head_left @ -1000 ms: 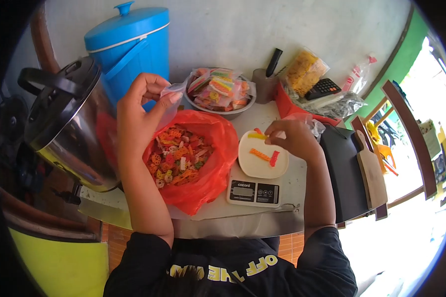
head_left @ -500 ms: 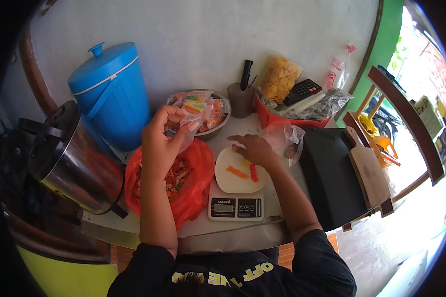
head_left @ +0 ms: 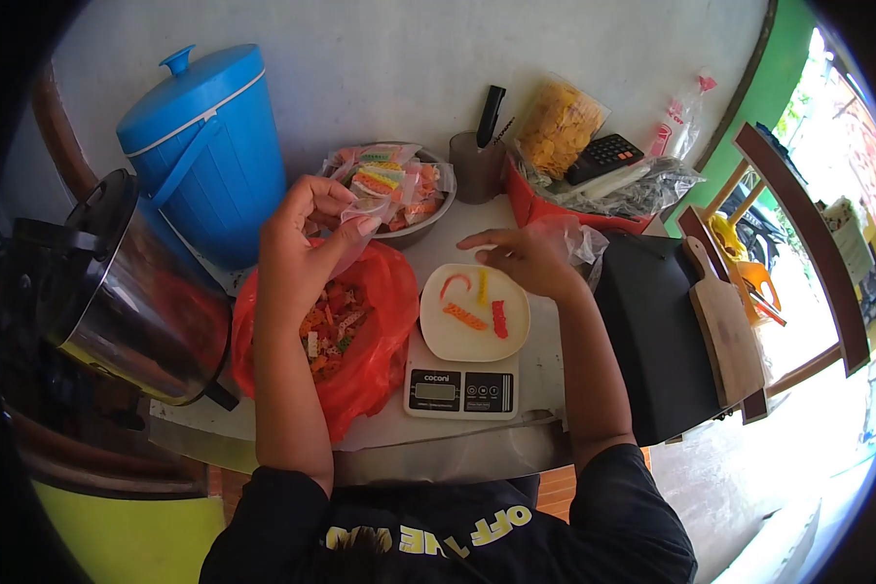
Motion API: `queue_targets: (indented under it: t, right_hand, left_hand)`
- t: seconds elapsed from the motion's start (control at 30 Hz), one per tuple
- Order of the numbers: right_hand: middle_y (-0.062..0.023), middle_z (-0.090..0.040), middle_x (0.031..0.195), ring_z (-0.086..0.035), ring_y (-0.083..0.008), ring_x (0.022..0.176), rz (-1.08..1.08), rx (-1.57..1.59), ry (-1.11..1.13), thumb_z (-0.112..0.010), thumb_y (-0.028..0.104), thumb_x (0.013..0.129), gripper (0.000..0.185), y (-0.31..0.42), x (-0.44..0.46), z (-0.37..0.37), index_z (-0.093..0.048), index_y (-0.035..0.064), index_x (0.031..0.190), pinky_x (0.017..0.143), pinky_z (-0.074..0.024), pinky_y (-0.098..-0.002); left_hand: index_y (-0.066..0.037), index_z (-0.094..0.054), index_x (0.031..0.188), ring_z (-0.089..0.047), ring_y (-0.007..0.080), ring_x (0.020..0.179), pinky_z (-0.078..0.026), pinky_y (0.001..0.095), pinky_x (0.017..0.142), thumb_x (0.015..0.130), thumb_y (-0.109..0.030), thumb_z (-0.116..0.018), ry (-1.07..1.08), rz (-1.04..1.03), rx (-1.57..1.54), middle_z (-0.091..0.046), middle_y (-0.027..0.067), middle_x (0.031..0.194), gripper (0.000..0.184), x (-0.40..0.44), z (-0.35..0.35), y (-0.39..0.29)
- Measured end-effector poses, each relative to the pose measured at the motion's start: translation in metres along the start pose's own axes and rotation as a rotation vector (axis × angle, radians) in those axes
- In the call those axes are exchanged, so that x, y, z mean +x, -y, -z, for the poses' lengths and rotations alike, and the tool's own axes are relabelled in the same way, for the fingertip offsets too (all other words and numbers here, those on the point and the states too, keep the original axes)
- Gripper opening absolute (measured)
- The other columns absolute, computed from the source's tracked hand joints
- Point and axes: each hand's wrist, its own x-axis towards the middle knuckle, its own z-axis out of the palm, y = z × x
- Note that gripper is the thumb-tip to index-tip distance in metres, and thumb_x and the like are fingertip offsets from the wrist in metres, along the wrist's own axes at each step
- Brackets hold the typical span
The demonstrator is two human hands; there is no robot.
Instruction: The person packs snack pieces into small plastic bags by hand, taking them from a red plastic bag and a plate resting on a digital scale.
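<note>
My left hand is raised over the red plastic bag, its fingers closed on a small clear plastic bag. Below it, the open red bag is filled with colourful dry snack pieces. My right hand hovers at the upper right of a cream plate, fingers apart and nothing visible in them. On the plate lie an orange piece, a red one, a yellow one and a curved pink one. A white kitchen scale bears the plate.
Behind stands a metal bowl of packed snack bags. To the left are a blue cooler jug and a steel pot. Rightward sit a red basket, a black box and a wooden board.
A curved pink piece now lies on the plate, and my right hand has risen and moved right, fingers spread. The camera view has shifted slightly. My left hand still holds the small bag.
</note>
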Motion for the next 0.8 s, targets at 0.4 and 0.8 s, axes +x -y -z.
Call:
queue_targets:
  t: [0.4, 0.8]
  right_hand:
    - [-0.0028, -0.072, 0.090, -0.069, -0.0193, 0.085, -0.291, -0.566, 0.289, -0.081, 0.020, 0.072, 0.029, 0.008, -0.022, 0.018, -0.069, 0.0094, 0.097, 0.077, -0.0516, -0.0335]
    - [-0.0029, -0.070, 0.093, -0.067, -0.0208, 0.089, -0.292, -0.595, 0.488, -0.085, 0.023, 0.063, 0.040, -0.007, -0.013, 0.001, -0.067, 0.0123, 0.098, 0.076, -0.0509, -0.0337]
  left_hand:
    - [-0.005, -0.057, 0.098, -0.062, 0.0077, 0.075, -0.047, 0.0226, 0.066, 0.077, -0.008, -0.081, 0.123, 0.164, -0.131, -0.066, 0.0024, 0.085, 0.032, -0.001, -0.008, 0.003]
    - [-0.005, -0.055, 0.099, -0.062, 0.0076, 0.074, -0.050, 0.0223, 0.069, 0.075, -0.006, -0.084, 0.262, 0.173, -0.292, -0.063, 0.0015, 0.082, 0.038, -0.005, -0.029, 0.016]
